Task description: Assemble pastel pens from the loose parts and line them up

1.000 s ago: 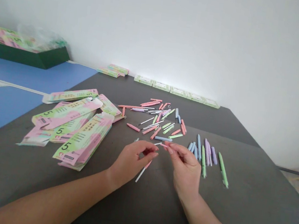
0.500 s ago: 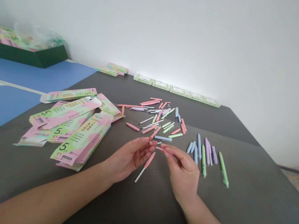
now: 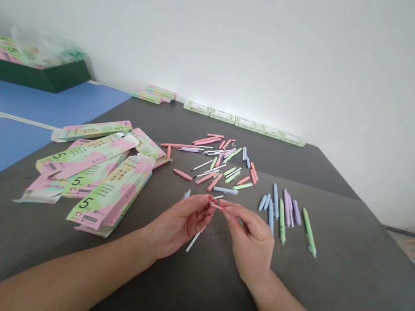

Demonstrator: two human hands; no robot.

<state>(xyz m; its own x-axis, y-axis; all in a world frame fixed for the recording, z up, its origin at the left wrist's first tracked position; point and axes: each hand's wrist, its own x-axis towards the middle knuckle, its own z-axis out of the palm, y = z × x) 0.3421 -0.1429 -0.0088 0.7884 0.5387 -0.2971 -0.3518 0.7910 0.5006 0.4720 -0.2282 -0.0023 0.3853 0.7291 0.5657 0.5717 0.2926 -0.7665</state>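
Observation:
My left hand (image 3: 183,226) is closed in a pinch on a small pink pen part, mostly hidden by the fingertips. A thin pale pen refill (image 3: 217,206) runs from my right hand (image 3: 250,241), whose thumb and forefinger grip it, to the left fingertips. The two hands nearly touch above the dark table. Below them lies a white refill (image 3: 192,243) set in a pink pen part, partly covered by my left hand. Just beyond the fingers is a heap of loose pink, green and blue pen barrels (image 3: 215,181) and white refills.
Several pastel pens and parts (image 3: 284,210) lie right of my hands. Printed pink-green cartons (image 3: 112,189) are piled at the left. Flat boxes (image 3: 247,123) line the wall. A dark green bin (image 3: 31,76) with cartons and plastic stands on a blue surface (image 3: 97,99).
My right hand has shifted slightly left, and the refill's end now meets my left fingertips. The view has moved a little; a bluish clear piece now shows beside my left hand.

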